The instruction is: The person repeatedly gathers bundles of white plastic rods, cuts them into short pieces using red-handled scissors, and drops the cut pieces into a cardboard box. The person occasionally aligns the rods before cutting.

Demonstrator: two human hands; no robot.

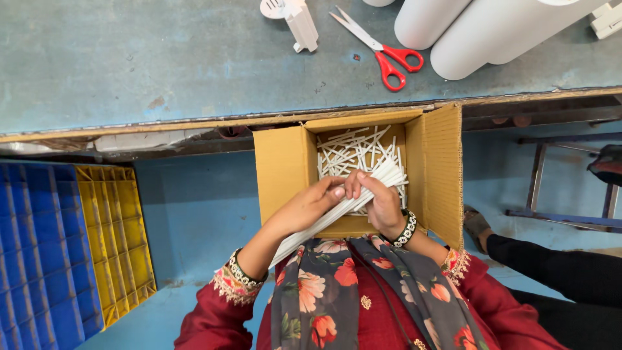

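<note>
— So, what are your hands doing?

— I'm gripping a bundle of thin white sticks (350,204) with both. My left hand (308,209) is closing around the bundle's middle, and my right hand (381,206) is pinching it from the other side, fingertips nearly touching the left's.

— Where is the bundle lying?

— It's slanting across the open cardboard box (285,165) on my lap: its upper end is pointing toward the box's far right corner, and its lower end is running down under my left wrist toward my floral scarf (324,291). More loose white sticks (353,152) are lying crisscrossed inside the box, just beyond my fingers.

— And on the bench?

— Red-handled scissors (382,48) are lying near its far edge, beside white rolls (479,29), well apart from my hands. Blue and yellow crates (78,240) are sitting on the floor to my left.
</note>
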